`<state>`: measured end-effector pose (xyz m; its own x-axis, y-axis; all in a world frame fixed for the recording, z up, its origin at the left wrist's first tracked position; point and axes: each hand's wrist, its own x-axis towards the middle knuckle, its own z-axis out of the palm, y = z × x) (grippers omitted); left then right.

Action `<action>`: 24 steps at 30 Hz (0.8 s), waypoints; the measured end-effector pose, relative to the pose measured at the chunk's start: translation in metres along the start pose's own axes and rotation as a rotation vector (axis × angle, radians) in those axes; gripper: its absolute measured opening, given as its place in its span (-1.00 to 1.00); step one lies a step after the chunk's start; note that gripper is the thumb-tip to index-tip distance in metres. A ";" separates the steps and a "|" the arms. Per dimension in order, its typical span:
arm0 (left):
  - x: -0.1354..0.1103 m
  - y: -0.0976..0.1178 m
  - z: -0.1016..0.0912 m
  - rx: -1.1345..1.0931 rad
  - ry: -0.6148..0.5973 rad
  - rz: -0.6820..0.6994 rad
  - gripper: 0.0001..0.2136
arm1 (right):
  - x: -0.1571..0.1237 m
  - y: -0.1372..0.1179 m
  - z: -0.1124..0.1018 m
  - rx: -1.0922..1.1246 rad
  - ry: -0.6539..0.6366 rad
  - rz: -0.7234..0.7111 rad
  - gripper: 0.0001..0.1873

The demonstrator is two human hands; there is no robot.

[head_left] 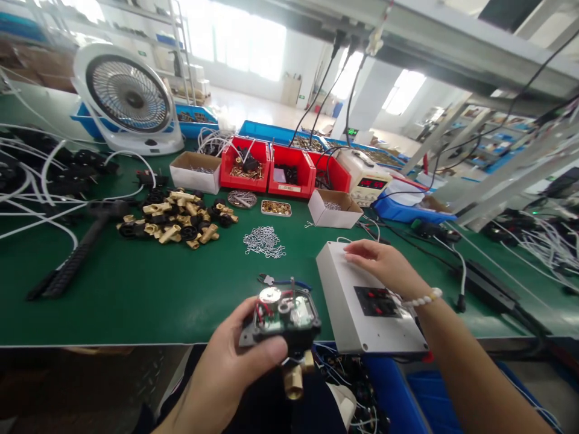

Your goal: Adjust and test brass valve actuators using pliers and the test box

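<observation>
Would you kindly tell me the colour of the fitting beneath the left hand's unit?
The fitting is brassy gold, best in the head view.

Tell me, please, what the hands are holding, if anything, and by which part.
The left hand holds an uncovered valve actuator by its black housing, thumb on the near side. The right hand is at the white box, nothing visibly held.

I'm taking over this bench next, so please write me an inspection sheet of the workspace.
Surface: green bench, in use.
Work items: opened device with brass fitting; white box.
Clutter: heaped brass parts, loose wire clips, black hammer-shaped tool.
Hands: left hand grips the device; right hand over the box, contact unclear.
Cables: white cables tangled left and right; black cables hanging behind.
Surroundings: fan, red bins, bright windows.
</observation>
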<state>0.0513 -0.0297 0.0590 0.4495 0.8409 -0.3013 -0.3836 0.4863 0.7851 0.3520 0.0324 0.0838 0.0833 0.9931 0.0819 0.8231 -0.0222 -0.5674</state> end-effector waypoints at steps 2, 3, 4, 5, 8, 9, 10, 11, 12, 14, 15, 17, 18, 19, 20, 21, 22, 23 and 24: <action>0.002 0.002 0.000 -0.140 -0.033 -0.103 -0.56 | -0.004 -0.001 -0.001 -0.023 0.022 0.005 -0.68; 0.002 0.003 0.000 -0.187 -0.035 -0.134 -0.58 | -0.008 -0.003 -0.002 -0.039 0.084 0.000 -0.68; 0.002 0.003 0.001 -0.216 -0.027 -0.144 -0.59 | -0.013 -0.007 -0.003 -0.049 0.172 -0.011 -0.69; 0.002 0.004 0.001 -0.232 -0.013 -0.133 -0.61 | -0.020 -0.013 -0.002 -0.052 0.271 -0.028 -0.70; 0.001 0.004 0.003 -0.250 0.028 -0.087 -0.64 | -0.048 -0.043 0.011 -0.032 0.416 -0.101 -0.76; 0.001 0.004 0.002 -0.254 0.030 -0.079 -0.64 | -0.058 -0.053 0.021 -0.034 0.381 -0.134 -0.78; 0.000 0.004 0.002 -0.255 0.026 -0.076 -0.64 | -0.068 -0.061 0.032 -0.044 0.327 -0.164 -0.79; 0.000 0.005 0.001 -0.253 0.021 -0.078 -0.63 | -0.076 -0.068 0.046 -0.051 0.281 -0.198 -0.77; -0.001 0.005 0.000 -0.249 0.016 -0.078 -0.61 | -0.082 -0.071 0.061 -0.063 0.249 -0.220 -0.73; -0.002 0.007 -0.002 -0.240 0.009 -0.076 -0.57 | -0.088 -0.071 0.092 -0.114 0.195 -0.226 -0.62; -0.003 0.007 -0.004 -0.239 0.006 -0.074 -0.56 | -0.088 -0.068 0.106 -0.155 0.169 -0.219 -0.55; -0.004 0.009 -0.006 -0.249 -0.001 -0.062 -0.56 | -0.084 -0.060 0.130 -0.268 0.101 -0.191 -0.44; -0.004 0.009 -0.007 -0.258 -0.001 -0.055 -0.57 | -0.080 -0.057 0.138 -0.333 0.071 -0.174 -0.41; -0.004 0.009 -0.008 -0.268 0.003 -0.049 -0.59 | -0.077 -0.056 0.143 -0.398 0.045 -0.160 -0.41; -0.004 0.009 -0.009 -0.278 0.009 -0.042 -0.61 | -0.074 -0.056 0.145 -0.455 0.027 -0.150 -0.42; -0.004 0.009 -0.010 -0.290 0.010 -0.033 -0.63 | -0.072 -0.057 0.146 -0.502 0.017 -0.142 -0.44; -0.004 0.009 -0.011 -0.304 0.009 -0.022 -0.66 | -0.070 -0.059 0.145 -0.535 0.010 -0.135 -0.46; -0.004 0.008 -0.012 -0.317 0.004 -0.013 -0.68 | -0.069 -0.062 0.143 -0.551 -0.002 -0.129 -0.48; -0.003 0.007 -0.013 -0.331 -0.001 -0.008 -0.70 | -0.068 -0.064 0.141 -0.546 -0.018 -0.122 -0.50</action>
<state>0.0368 -0.0259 0.0591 0.4537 0.8369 -0.3061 -0.6214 0.5433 0.5645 0.2142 -0.0171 -0.0005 -0.0365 0.9939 0.1042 0.9980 0.0416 -0.0471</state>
